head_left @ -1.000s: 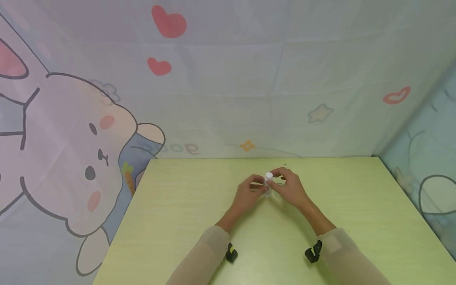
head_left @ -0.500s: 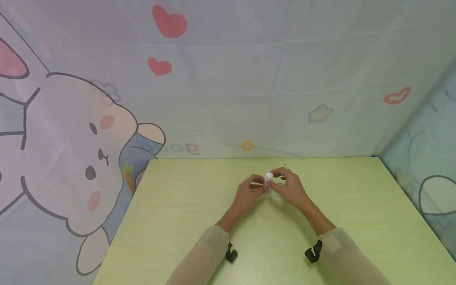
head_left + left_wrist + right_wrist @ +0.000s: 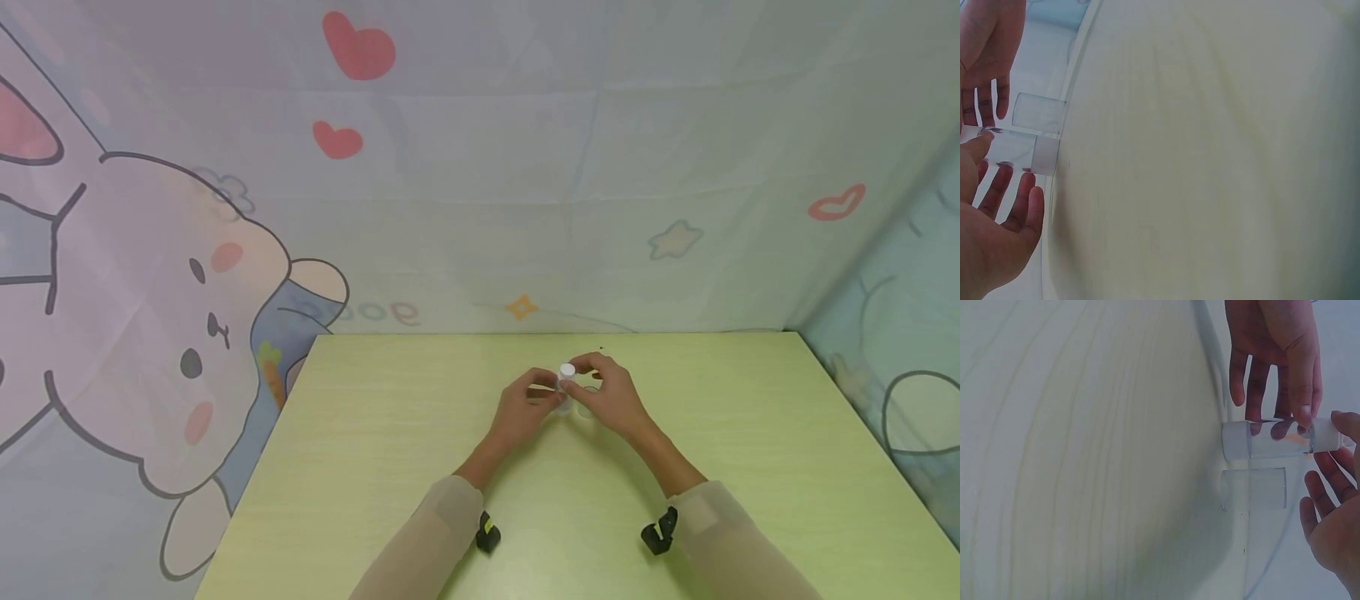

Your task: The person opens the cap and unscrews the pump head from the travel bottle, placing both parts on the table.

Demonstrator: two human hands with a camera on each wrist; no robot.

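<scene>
A clear bottle [image 3: 1264, 445] with a white base [image 3: 1235, 440] and a white top [image 3: 567, 369] stands upright on the table, roughly at its centre. My left hand [image 3: 521, 408] grips the clear body, thumb on one side and fingers on the other. At the white top, my right hand [image 3: 615, 400] pinches between thumb and fingers. A clear cylinder [image 3: 1038, 114], like a small cup, stands close beside the bottle on the right-hand side. In the head view the hands partly hide the bottle.
The pale yellow-green table [image 3: 360, 467] reaches back to a cloth backdrop [image 3: 480, 167] printed with a rabbit and hearts. A tiny dark speck [image 3: 601, 347] lies behind the right hand. Black wrist mounts [image 3: 488, 533] sit at both sleeves.
Across the head frames both hands and the bottle keep nearly the same place. Only a very slight shift of the whole view shows.
</scene>
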